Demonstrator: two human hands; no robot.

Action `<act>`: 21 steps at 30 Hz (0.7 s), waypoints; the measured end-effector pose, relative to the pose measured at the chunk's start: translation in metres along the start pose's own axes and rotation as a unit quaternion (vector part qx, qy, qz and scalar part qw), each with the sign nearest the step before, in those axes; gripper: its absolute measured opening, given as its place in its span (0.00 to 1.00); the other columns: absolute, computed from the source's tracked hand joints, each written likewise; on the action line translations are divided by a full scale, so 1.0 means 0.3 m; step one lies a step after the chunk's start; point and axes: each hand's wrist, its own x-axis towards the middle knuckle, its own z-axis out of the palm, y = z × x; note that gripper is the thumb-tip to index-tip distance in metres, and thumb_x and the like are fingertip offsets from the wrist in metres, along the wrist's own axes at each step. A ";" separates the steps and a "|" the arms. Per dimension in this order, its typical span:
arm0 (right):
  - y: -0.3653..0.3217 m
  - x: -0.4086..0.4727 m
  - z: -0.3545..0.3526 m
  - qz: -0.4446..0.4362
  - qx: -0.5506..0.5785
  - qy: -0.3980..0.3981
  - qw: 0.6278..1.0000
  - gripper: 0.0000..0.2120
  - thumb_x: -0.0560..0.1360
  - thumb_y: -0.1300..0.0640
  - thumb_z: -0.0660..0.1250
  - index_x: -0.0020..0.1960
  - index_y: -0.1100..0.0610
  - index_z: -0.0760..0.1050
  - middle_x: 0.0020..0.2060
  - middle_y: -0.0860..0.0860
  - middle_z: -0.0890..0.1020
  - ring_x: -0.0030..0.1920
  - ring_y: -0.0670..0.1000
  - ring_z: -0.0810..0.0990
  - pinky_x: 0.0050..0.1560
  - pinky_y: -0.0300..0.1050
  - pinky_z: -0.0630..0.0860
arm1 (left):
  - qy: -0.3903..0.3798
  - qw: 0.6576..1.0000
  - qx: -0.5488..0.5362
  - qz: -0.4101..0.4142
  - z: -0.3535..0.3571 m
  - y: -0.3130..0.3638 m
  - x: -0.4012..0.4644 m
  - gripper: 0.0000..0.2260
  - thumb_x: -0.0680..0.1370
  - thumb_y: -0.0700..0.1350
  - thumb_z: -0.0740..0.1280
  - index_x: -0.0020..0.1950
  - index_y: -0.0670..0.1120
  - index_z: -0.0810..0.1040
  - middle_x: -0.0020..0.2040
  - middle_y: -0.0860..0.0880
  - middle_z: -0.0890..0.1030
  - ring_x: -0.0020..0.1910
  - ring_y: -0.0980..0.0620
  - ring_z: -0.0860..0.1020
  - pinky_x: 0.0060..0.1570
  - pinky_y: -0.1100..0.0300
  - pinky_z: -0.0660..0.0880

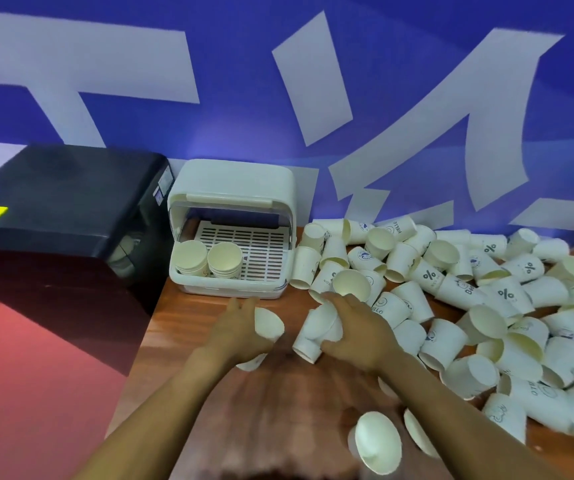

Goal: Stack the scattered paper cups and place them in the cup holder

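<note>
From the head view, we should line the right hand's cup (316, 332) mouth-to-base with the left hand's cup (266, 325) and slide it straight. Left hand (240, 329) fingers curl round its cup; right hand (354, 332) grips its own. The cup holder (231, 226) stands just behind, on the desk (181, 327).
</note>
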 end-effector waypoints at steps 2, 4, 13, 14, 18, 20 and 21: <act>-0.039 0.011 -0.012 0.005 0.006 0.010 1.000 0.39 0.67 0.42 0.69 0.74 0.42 0.55 0.61 0.48 0.70 0.60 0.53 0.74 0.55 0.48 0.73 | 0.007 1.000 -0.009 0.020 -0.026 -0.018 -0.008 0.34 0.68 0.53 0.74 0.69 0.47 0.64 0.66 0.45 0.63 0.64 0.43 0.69 0.62 0.52 0.70; -0.082 0.022 -0.017 0.006 0.020 0.010 1.000 0.39 0.67 0.42 0.69 0.74 0.42 0.55 0.60 0.47 0.69 0.60 0.52 0.73 0.53 0.48 0.74 | 0.004 0.999 -0.015 0.034 -0.042 -0.041 -0.017 0.32 0.67 0.52 0.75 0.66 0.47 0.65 0.63 0.46 0.64 0.63 0.44 0.70 0.59 0.52 0.71; -0.280 0.150 -0.021 0.015 0.025 0.022 0.999 0.41 0.69 0.42 0.70 0.75 0.46 0.53 0.68 0.49 0.64 0.63 0.53 0.73 0.54 0.47 0.74 | 0.031 0.996 -0.050 0.064 -0.244 -0.183 0.016 0.35 0.64 0.48 0.75 0.66 0.50 0.62 0.58 0.51 0.71 0.57 0.48 0.73 0.53 0.55 0.74; -0.304 0.167 -0.018 0.014 0.026 0.024 0.999 0.40 0.69 0.42 0.70 0.75 0.46 0.54 0.67 0.49 0.64 0.63 0.53 0.73 0.54 0.47 0.74 | 0.031 0.996 -0.049 0.069 -0.272 -0.205 0.023 0.35 0.64 0.49 0.75 0.67 0.52 0.62 0.59 0.51 0.71 0.57 0.48 0.73 0.54 0.54 0.74; -0.400 0.235 0.004 0.008 0.027 0.023 0.999 0.36 0.68 0.40 0.70 0.71 0.44 0.59 0.64 0.47 0.65 0.61 0.52 0.74 0.51 0.46 0.74 | 0.029 0.997 -0.035 0.069 -0.364 -0.292 0.050 0.31 0.61 0.53 0.72 0.62 0.54 0.67 0.55 0.51 0.70 0.53 0.48 0.74 0.53 0.49 0.76; -0.445 0.265 0.014 0.009 0.033 0.031 0.999 0.35 0.68 0.39 0.70 0.70 0.44 0.60 0.64 0.46 0.66 0.62 0.52 0.73 0.52 0.47 0.75 | 0.040 0.996 -0.033 0.071 -0.395 -0.329 0.068 0.31 0.64 0.52 0.74 0.64 0.54 0.66 0.57 0.51 0.68 0.54 0.48 0.74 0.54 0.49 0.76; -0.466 0.278 0.015 0.012 0.036 0.037 0.999 0.36 0.68 0.38 0.69 0.71 0.44 0.60 0.65 0.46 0.66 0.63 0.51 0.72 0.53 0.48 0.74 | 0.049 0.996 -0.029 0.073 -0.410 -0.344 0.078 0.32 0.65 0.52 0.74 0.66 0.54 0.65 0.58 0.51 0.68 0.55 0.48 0.74 0.54 0.50 0.75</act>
